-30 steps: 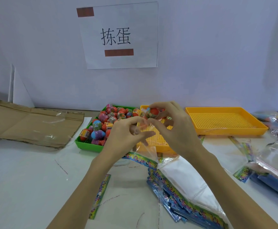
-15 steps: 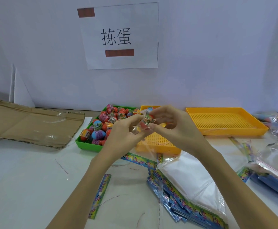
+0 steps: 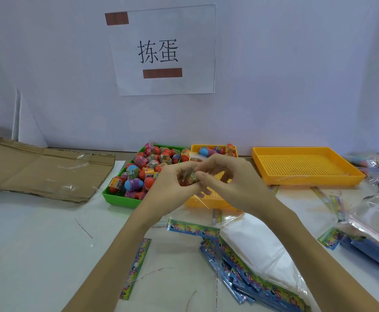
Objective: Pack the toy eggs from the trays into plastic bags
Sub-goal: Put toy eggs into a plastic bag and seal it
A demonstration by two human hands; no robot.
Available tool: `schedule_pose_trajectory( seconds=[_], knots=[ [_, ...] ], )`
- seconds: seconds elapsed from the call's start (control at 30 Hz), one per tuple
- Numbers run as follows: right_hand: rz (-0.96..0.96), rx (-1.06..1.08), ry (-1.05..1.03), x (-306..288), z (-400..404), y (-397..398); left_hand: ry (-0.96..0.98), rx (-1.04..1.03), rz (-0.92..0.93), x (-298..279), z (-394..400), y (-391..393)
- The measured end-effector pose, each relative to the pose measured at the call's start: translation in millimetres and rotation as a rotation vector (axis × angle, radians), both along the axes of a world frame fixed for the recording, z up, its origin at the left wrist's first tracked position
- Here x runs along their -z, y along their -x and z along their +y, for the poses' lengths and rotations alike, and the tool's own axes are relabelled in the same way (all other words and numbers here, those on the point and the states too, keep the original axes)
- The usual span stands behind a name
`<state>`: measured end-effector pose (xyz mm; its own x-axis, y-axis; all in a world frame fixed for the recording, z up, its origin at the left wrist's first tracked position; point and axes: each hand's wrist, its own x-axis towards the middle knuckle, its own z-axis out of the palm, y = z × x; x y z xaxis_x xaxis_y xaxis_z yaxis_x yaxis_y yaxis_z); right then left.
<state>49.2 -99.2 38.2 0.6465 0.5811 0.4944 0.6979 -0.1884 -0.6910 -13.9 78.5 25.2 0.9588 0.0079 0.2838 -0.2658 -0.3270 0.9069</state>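
With both hands meeting mid-frame, order runs near to far: closest to the camera sits a stack of printed header bags (image 3: 249, 273) with a white packet on top, plus a loose printed strip (image 3: 136, 266) on the white table (image 3: 26, 244). Above that, left hand (image 3: 172, 188) and right hand (image 3: 231, 183) are both curled, fingertips pinching one toy egg (image 3: 190, 177) together with a clear plastic bag (image 3: 203, 203) that hangs down from the grip; can't tell whether the egg is already inside the film or just at its mouth. Risk, my read: thin slippery film plus a smooth rounded egg means a slight slackening of either pinch could let it pop out and roll off into the clutter, or the bag mouth folds shut and the egg jams at the opening. Egg looks small, red-orange shell with a printed label band, mostly hidden by fingers. Behind the hands, green tray (image 3: 116, 197) is heaped with eggs in red, blue and pink, all banded. Small yellow tray (image 3: 197, 202) beside it holds a few at its far end. Large yellow perforated tray (image 3: 307, 167) off to the right has none. Flattened cardboard (image 3: 37, 170) far left, paper sign (image 3: 161, 50) on the wall.
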Motion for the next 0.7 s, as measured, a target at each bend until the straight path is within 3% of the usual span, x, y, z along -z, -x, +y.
schedule_pose_trajectory(
  seconds=[0.7],
  knots=[
    [-0.161,0.124,0.0,4,11,14,0.05,0.042,0.026,-2,2,-1]
  ],
)
